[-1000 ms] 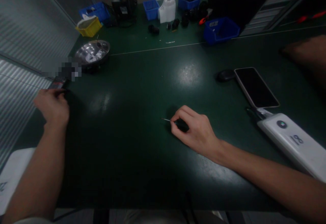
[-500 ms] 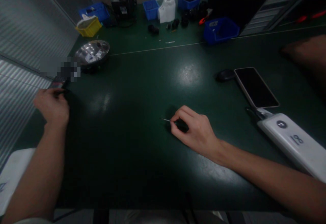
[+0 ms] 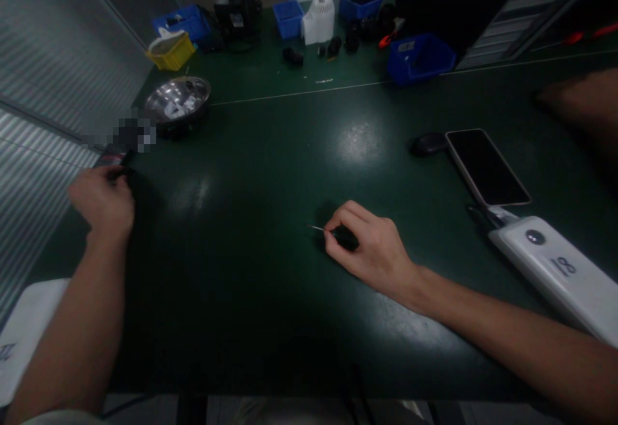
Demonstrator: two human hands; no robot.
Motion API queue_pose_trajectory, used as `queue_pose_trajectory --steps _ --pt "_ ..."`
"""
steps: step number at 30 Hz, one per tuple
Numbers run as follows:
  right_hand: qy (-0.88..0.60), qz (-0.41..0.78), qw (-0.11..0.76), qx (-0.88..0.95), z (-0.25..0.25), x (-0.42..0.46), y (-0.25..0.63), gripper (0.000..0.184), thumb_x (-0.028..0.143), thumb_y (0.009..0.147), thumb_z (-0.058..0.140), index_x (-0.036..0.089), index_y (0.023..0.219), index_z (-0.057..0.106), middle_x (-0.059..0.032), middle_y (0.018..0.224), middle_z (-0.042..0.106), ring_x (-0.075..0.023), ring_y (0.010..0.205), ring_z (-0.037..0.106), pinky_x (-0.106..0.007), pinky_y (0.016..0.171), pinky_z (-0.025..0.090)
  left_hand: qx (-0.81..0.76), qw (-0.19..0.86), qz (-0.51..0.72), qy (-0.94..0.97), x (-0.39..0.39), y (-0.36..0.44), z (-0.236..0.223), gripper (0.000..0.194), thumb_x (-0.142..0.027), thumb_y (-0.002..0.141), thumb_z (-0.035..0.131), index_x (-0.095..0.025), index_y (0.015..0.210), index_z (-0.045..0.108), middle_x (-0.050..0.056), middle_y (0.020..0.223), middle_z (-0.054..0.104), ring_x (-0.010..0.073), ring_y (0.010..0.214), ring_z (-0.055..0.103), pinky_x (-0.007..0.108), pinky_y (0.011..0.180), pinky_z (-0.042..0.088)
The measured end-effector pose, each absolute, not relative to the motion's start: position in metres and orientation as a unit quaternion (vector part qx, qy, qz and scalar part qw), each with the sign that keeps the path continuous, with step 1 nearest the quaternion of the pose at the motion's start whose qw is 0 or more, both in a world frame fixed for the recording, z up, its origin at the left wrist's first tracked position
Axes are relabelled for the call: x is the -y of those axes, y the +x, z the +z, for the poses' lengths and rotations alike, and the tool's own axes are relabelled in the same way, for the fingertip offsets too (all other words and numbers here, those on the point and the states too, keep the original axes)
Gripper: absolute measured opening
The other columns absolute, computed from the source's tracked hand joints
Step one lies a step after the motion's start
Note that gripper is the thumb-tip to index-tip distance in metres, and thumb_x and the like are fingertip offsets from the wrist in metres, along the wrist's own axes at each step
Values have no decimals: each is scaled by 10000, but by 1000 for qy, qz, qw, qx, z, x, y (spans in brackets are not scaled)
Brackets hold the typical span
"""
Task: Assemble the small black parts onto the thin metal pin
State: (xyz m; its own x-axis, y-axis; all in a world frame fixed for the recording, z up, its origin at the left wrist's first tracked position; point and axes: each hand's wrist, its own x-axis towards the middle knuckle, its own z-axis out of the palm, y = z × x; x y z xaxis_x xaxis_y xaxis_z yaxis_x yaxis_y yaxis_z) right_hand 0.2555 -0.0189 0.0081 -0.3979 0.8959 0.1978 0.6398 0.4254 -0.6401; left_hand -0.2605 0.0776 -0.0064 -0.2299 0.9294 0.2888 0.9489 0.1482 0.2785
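pinching black-handled tool (image 3: 346,239): right hand (image 3: 375,245) | handle inside its curl, thin tip (image 3: 316,228) poking leftward | left hand (image 3: 103,199): grip unclear

And there in the right hand (image 3: 369,241) is the slim tool with a black handle (image 3: 344,238), its thin metal shaft jutting leftward past the fingertips, while the left hand (image 3: 103,201) pinches a small dark object (image 3: 119,172), mostly hidden!

On table (image 3: 232,251): left hand (image 3: 101,198) front-left of bowl (image 3: 165,94), basket (image 3: 176,56) behind bowl, tool (image 3: 346,238) in right hand (image 3: 376,248) near centre, mouse (image 3: 427,144) left of phone (image 3: 487,166), device (image 3: 548,267) before phone
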Motion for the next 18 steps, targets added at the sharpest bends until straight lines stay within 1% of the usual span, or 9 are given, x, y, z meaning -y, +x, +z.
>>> queue_pose_trajectory --steps 2,4,8,11,13,15,18 --pt "-480 239 267 801 8 19 255 116 263 960 560 189 939 647 -24 944 624 -105 683 549 -243 583 409 774 82 -222 -588 -77 -260 -7 304 -274 890 536 -94 1094 672 62 918 514 246 925 424 423 942 302" --pt "-480 235 267 802 8 19 255 117 262 960 561 189 935 648 -22 939 624 -105 683 550 -246 594 413 777 110 -222 -579 -78 -259 -7 319 -313 894 568 -115 1102 707 57 925 556 233 906 460 397 930 341" --pt "-480 230 263 805 7 18 254 109 261 956 567 188 936 646 -22 942 623 -109 697 557 -249 611 419 726 116 -235 -636 -83 -230 0 321 -328 929 588 -141 1154 720 47 1044 655 214 956 554 384 974 406" --pt "-478 233 265 804 7 18 255 107 258 957 565 188 940 644 -19 947 621 -107 699 560 -247 605 417 647 93 -263 -709 -78 -175 14 291 -307 954 599 -142 1166 712 54 1132 686 208 993 605 394 995 450" --pt "-481 235 271 800 7 19 255 108 258 958 563 190 936 645 -20 948 621 -108 701 562 -244 594 416 582 45 -286 -760 -67 -128 24 282 -296 956 626 -160 1192 695 64 1202 675 209 1029 627 385 984 485" --pt "-484 232 281 796 8 19 255 109 257 955 564 192 930 647 -26 950 626 -114 710 567 -246 599 424 523 -36 -291 -800 -48 -81 29 271 -267 951 644 -219 1216 674 48 1184 680 195 977 654 359 923 524" --pt "-489 223 299 789 8 19 255 99 251 946 571 196 930 652 -31 949 635 -123 724 579 -257 632 448 423 -162 -260 -853 -19 -29 21 297 -203 976 594 -284 1259 641 38 1164 687 187 1014 673 330 890 565"
